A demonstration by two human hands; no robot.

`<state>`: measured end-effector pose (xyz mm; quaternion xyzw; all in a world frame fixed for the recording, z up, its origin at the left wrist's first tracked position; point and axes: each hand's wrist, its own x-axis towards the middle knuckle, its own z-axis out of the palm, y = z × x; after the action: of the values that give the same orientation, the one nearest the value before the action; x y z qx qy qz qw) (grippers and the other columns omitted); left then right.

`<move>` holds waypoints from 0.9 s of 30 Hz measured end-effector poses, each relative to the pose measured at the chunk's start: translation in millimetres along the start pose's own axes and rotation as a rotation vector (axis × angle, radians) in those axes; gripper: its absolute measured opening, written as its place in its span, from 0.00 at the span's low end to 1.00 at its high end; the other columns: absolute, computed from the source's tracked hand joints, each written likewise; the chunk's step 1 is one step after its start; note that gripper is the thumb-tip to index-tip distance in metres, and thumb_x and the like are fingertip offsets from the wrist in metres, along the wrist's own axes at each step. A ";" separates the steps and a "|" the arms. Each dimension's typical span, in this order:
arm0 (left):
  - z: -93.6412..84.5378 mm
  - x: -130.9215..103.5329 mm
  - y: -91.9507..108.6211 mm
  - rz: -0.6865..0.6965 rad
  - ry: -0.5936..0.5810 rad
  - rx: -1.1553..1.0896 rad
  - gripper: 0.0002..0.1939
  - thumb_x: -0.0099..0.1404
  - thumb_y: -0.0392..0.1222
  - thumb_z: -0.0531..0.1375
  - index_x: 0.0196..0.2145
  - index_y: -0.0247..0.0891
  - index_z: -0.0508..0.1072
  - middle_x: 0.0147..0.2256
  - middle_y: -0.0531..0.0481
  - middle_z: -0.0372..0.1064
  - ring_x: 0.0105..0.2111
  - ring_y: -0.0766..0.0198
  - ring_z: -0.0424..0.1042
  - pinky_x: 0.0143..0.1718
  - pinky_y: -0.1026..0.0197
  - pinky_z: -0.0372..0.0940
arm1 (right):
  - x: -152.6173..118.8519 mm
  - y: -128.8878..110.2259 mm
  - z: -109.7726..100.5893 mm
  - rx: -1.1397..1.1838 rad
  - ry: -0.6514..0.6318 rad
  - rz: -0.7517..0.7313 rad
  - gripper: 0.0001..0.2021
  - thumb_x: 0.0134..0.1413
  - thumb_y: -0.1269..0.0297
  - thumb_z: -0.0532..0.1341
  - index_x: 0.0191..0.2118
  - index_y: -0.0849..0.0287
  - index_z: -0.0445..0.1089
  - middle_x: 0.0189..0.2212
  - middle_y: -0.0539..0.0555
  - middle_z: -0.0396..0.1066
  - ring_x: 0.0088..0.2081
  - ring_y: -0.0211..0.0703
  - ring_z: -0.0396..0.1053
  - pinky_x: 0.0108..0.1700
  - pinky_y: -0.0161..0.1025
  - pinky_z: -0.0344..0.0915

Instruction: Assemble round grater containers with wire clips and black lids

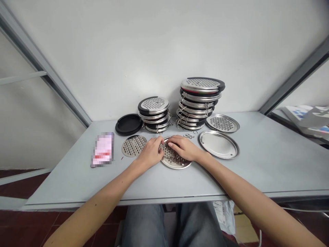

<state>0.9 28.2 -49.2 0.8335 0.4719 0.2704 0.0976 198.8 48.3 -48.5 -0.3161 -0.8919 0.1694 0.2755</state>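
Clock positions are taken from the centre of the round metal tray (pixel 177 167), flat on the grey surface (pixel 257 164). At 9 to 10 o'clock, holds the tray's rim in the left hand (pixel 151 152), grip narrow, thumb and fingers closed on the edge. From 1 o'clock, reaches over the tray with the right hand (pixel 185 147), fingers bent above the perforated plate (pixel 170 156) lying inside; cannot tell whether that grip closes on anything. Also shows: at 9 to 10 o'clock, a loose perforated disc (pixel 134 145); at 10 to 11, a black round holder (pixel 129 124); at 11, the shorter stack (pixel 155 115); at 1, small metal rings (pixel 189 136) and the taller stack (pixel 200 103); at 2, a perforated lid (pixel 222 123); near 3, an unperforated tray (pixel 219 144).
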 end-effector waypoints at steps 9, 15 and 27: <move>0.1 0.9 -7.3 0.026 0.026 -0.070 0.12 0.54 0.30 0.57 0.36 0.40 0.63 0.35 0.50 0.67 0.38 0.58 0.68 0.41 0.57 0.64 | 0.0 1.1 -0.5 -0.020 -0.018 -0.005 0.18 0.68 0.59 0.47 0.47 0.61 0.70 0.41 0.59 0.72 0.43 0.46 0.68 0.49 0.45 0.63; 0.3 0.3 -8.6 0.047 0.023 -0.051 0.12 0.56 0.30 0.57 0.38 0.39 0.65 0.37 0.48 0.68 0.41 0.56 0.68 0.45 0.55 0.65 | 0.2 1.2 -0.2 -0.011 -0.010 -0.014 0.18 0.68 0.59 0.46 0.46 0.61 0.70 0.41 0.59 0.72 0.44 0.46 0.68 0.50 0.45 0.63; 3.0 0.5 -6.2 0.033 0.004 -0.010 0.15 0.56 0.28 0.57 0.41 0.39 0.69 0.38 0.47 0.71 0.43 0.54 0.69 0.46 0.52 0.65 | -0.3 4.4 1.2 -0.008 -0.008 -0.019 0.18 0.68 0.59 0.46 0.46 0.61 0.70 0.42 0.60 0.73 0.45 0.47 0.69 0.50 0.46 0.63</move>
<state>-1.8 32.2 -54.1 0.8401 0.4570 0.2758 0.0962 200.4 51.3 -51.6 -0.3083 -0.8966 0.1644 0.2721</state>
